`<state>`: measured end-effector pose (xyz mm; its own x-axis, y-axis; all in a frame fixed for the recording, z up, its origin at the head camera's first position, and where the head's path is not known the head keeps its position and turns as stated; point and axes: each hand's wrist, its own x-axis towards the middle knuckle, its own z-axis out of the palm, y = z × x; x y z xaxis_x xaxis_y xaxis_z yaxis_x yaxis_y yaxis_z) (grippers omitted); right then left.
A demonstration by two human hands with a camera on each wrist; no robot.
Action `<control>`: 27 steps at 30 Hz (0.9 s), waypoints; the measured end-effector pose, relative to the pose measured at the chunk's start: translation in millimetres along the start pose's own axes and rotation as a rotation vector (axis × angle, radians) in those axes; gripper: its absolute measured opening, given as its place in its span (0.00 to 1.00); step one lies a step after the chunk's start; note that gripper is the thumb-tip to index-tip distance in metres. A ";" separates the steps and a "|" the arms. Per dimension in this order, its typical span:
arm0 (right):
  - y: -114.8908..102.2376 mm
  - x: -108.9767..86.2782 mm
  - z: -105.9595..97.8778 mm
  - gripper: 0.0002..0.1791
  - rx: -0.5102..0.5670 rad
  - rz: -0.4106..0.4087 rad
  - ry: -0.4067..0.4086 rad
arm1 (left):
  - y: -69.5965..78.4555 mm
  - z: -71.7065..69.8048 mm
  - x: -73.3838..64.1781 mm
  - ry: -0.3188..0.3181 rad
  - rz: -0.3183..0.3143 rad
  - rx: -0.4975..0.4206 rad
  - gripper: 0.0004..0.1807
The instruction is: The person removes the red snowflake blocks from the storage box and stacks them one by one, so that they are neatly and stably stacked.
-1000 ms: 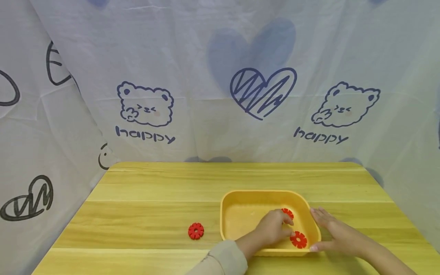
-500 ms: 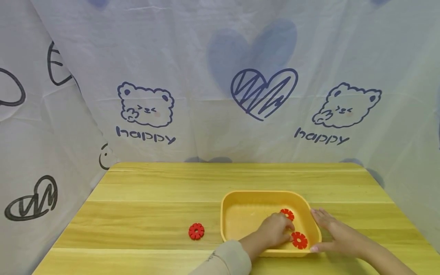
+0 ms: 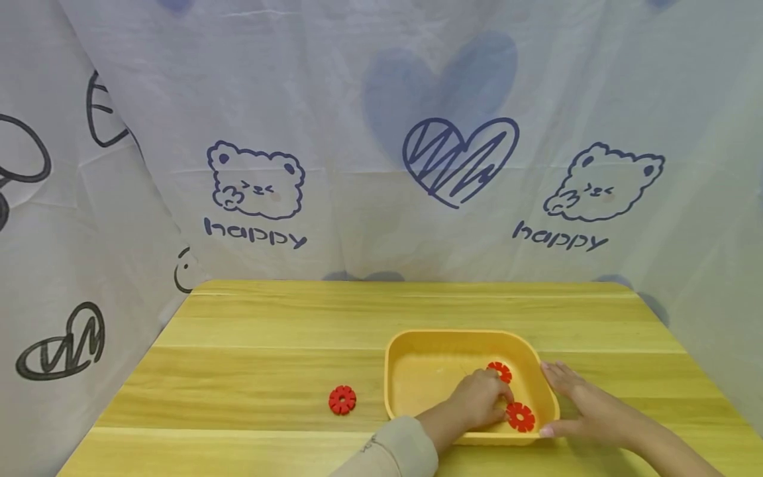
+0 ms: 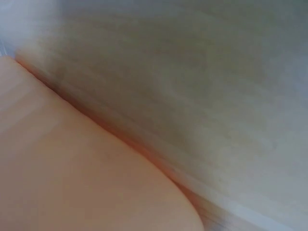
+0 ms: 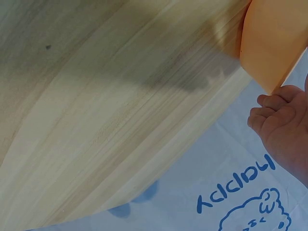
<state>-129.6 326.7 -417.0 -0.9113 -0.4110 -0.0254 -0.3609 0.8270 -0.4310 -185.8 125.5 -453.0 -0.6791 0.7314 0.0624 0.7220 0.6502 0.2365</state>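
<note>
In the head view, my left hand (image 3: 479, 397) reaches into a yellow plastic tray (image 3: 411, 338). Its fingers bend downward, and the fingertips are at the left edge of a red interlocking toy disc (image 3: 526, 419) lying on the tray's floor. Whether they pinch the disc is hidden. Another red notched disc (image 3: 504, 372) lies just beyond the fingers, partly covered. My right hand (image 3: 593, 407) rests against the tray's right end, thumb at the near corner and fingers stretched along the side. The right wrist view shows the right hand (image 5: 286, 122) touching the tray wall (image 5: 272, 41).
A third red toy disc (image 3: 348, 401) lies on the wooden table (image 3: 238, 371), left of the tray. Behind the table hangs a white cloth (image 3: 352, 218) printed with bears and hearts. The tray's outer wall (image 4: 96, 168) fills the lower left of the left wrist view.
My left hand has shifted slightly right and toward me, its fingers bending closer to the nearer disc. The right hand and tray have stayed in place.
</note>
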 end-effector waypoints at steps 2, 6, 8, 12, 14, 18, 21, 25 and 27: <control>0.1 -0.3 -0.3 0.54 0.001 0.001 0.001 | 0.4 -0.3 0.2 -0.002 -0.002 -0.012 0.09; 0.2 -1.3 -1.0 0.54 -0.008 0.004 0.010 | 1.0 -0.2 1.3 -0.011 -0.005 -0.048 0.09; 0.3 -1.7 -1.0 0.54 -0.011 0.005 0.010 | 1.3 -0.1 1.6 -0.017 -0.002 -0.058 0.08; 0.3 -2.0 -0.9 0.55 -0.015 0.008 0.005 | 2.0 0.1 1.8 -0.022 -0.005 -0.057 0.06; 0.3 -1.8 -0.9 0.55 -0.019 0.014 0.002 | 2.5 -0.8 1.6 -0.018 -0.014 -0.058 0.06; -0.1 -1.2 -1.6 0.54 -0.039 0.003 0.006 | 2.2 -2.8 0.4 -0.007 -0.046 -0.081 0.07; -1.2 -0.6 -2.5 0.54 -0.031 0.009 -0.001 | 1.6 -3.8 -0.9 0.003 -0.061 -0.086 0.09; -2.4 -0.2 -3.1 0.55 -0.017 0.016 -0.002 | 1.1 -5.3 -2.9 -0.005 -0.069 -0.099 0.15; -3.2 0.1 -3.5 0.55 -0.015 0.020 0.001 | 0.9 -6.0 -3.8 -0.017 -0.074 -0.109 0.17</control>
<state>-129.2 325.3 -412.5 -0.9186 -0.3937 -0.0330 -0.3454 0.8409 -0.4167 -183.4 122.0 -447.1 -0.7271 0.6861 0.0243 0.6505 0.6772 0.3438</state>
